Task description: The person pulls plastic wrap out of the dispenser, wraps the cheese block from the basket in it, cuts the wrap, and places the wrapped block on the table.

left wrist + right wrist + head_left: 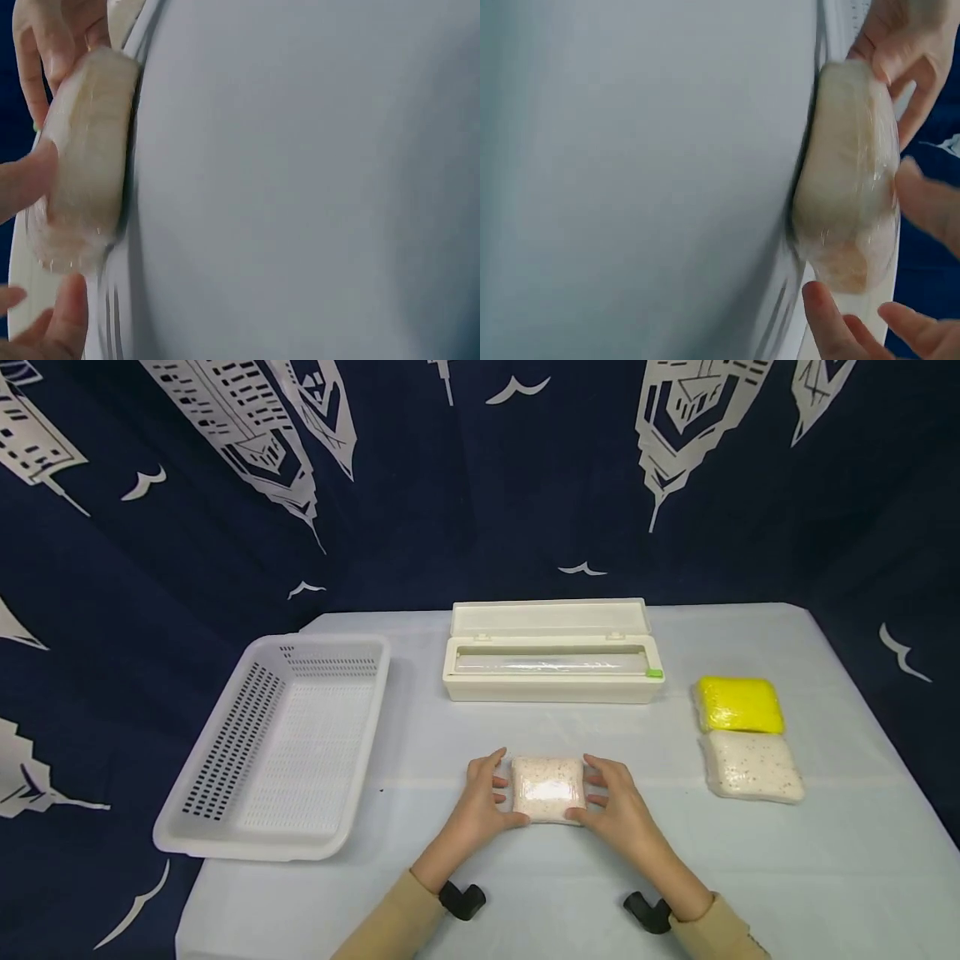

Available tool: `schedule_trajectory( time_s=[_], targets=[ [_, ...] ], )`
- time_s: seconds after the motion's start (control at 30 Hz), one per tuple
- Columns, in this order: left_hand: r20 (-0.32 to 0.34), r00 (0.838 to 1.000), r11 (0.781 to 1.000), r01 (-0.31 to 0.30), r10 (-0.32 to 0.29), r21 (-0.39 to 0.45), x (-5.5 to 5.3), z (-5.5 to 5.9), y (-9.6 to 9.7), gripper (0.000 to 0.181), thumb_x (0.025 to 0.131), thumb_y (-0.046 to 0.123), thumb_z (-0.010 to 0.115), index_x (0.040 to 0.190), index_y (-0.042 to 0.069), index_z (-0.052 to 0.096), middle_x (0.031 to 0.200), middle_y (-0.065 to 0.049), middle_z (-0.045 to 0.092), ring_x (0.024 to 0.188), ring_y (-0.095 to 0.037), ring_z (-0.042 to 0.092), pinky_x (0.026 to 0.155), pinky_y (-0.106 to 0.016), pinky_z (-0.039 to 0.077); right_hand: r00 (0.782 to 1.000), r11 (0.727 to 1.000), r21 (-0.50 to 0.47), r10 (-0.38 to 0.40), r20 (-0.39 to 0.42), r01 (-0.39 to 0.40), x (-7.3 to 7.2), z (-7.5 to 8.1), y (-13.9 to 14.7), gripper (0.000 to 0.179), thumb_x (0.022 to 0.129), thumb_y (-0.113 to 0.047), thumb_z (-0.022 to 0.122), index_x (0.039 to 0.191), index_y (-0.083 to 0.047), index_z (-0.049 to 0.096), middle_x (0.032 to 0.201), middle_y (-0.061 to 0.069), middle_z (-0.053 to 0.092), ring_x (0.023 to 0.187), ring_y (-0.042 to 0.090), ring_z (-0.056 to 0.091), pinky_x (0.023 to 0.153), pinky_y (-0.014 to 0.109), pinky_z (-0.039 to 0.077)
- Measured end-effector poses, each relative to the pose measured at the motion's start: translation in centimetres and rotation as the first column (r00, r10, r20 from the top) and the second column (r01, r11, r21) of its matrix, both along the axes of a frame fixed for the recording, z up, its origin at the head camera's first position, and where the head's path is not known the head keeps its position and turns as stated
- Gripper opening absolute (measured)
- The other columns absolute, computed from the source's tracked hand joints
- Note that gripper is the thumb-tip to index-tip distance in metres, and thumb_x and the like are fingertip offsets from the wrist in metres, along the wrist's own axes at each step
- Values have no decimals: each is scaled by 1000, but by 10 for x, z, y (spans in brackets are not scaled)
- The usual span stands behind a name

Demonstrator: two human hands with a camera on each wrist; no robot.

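Observation:
A cream block with small brown specks [547, 787], wrapped in shiny clear film, lies flat on the table between both hands. At its left side is my left hand [483, 797], fingers spread and loosely bent, thumb at the near left corner. My right hand [617, 806] mirrors it on the right, its thumb at the near right corner. Both wrist views show the wrapped block [94, 142] from its near side, with folded film at its end. Fingertips [821, 300] of the right hand stand a little apart from the block in the right wrist view.
Behind the block stands a white cling film dispenser [555, 689] with its lid raised and a roll inside. A white perforated basket [348, 793] is at left. On the right lie a wrapped yellow block [741, 703] and another speckled block [753, 767], touching.

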State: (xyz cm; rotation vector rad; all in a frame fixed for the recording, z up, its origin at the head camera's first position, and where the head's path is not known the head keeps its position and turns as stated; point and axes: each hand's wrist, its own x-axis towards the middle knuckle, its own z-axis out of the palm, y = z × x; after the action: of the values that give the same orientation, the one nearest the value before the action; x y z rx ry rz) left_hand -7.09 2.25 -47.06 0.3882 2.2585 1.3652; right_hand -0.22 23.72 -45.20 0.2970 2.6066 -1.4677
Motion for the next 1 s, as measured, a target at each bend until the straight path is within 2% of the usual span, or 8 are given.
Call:
schedule_trajectory(
  time_s=[0.1, 0.23, 0.3, 0.4, 0.63, 0.77, 0.87, 1.0],
  targets=[
    [-4, 997, 996, 76, -76, -37, -6, 0, -2, 102, 71, 10, 88, 154, 11, 29, 149, -15, 35, 102, -22, 60, 83, -29, 56, 995, 995, 33, 90, 30, -91, -3, 3, 8, 99, 76, -17, 86, 152, 2, 26, 145, 29, 36, 120, 46, 55, 92, 44, 55],
    [20, 990, 989, 140, -139, -47, -11, 0, 2, 99, 72, 11, 88, 153, 10, 32, 141, -13, 47, 101, -21, 63, 83, -27, 55, 986, 984, 66, 162, 42, -165, -7, 0, 14, 107, 72, -26, 89, 152, 5, 25, 145, 29, 39, 122, 43, 53, 93, 45, 55],
    [24, 991, 989, 136, -135, -53, -12, -1, 6, 98, 71, 9, 88, 152, 8, 34, 133, -14, 52, 96, -20, 63, 79, -26, 56, 985, 981, 90, 168, 29, -170, -9, -3, 14, 107, 71, -27, 89, 150, 7, 26, 144, 28, 41, 120, 40, 53, 92, 44, 55],
    [20, 993, 992, 115, -114, -60, -12, -4, 10, 97, 69, 7, 89, 150, 8, 36, 132, -14, 53, 93, -18, 62, 77, -26, 56, 988, 982, 109, 155, 14, -156, -11, -7, 14, 105, 71, -26, 90, 149, 8, 28, 143, 27, 40, 119, 39, 52, 92, 44, 55],
    [-1, 996, 994, 85, -85, -63, -8, -5, 12, 103, 67, 4, 90, 152, 7, 32, 141, -13, 49, 91, -17, 60, 76, -27, 55, 993, 986, 120, 116, -2, -115, -13, -9, 10, 101, 66, -24, 92, 145, 5, 36, 132, 25, 53, 119, 38, 48, 86, 45, 55],
    [-22, 995, 995, 99, -100, -29, -3, -4, 8, 109, 66, 3, 90, 155, 8, 26, 145, -13, 45, 93, -17, 61, 77, -24, 54, 995, 990, 101, 103, -2, -103, -11, -4, 9, 101, 67, -19, 92, 146, 3, 34, 128, 23, 54, 106, 31, 58, 81, 39, 56],
    [-37, 989, 988, 145, -144, 43, 0, 2, 8, 111, 68, 3, 89, 156, 10, 22, 150, -13, 41, 100, -20, 62, 82, -24, 55, 993, 987, 122, 111, -32, -106, -5, 4, 15, 101, 69, -17, 90, 149, 0, 32, 133, 21, 50, 98, 26, 61, 79, 36, 56],
    [-36, 979, 967, 206, -202, 152, 5, 12, 10, 108, 75, 11, 86, 157, 10, 17, 155, -12, 37, 111, -27, 63, 91, -29, 55, 988, 982, 155, 125, -92, -110, 10, 17, 37, 89, 71, -15, 89, 145, -2, 40, 136, 15, 48, 105, 27, 58, 85, 38, 56]
  ],
)
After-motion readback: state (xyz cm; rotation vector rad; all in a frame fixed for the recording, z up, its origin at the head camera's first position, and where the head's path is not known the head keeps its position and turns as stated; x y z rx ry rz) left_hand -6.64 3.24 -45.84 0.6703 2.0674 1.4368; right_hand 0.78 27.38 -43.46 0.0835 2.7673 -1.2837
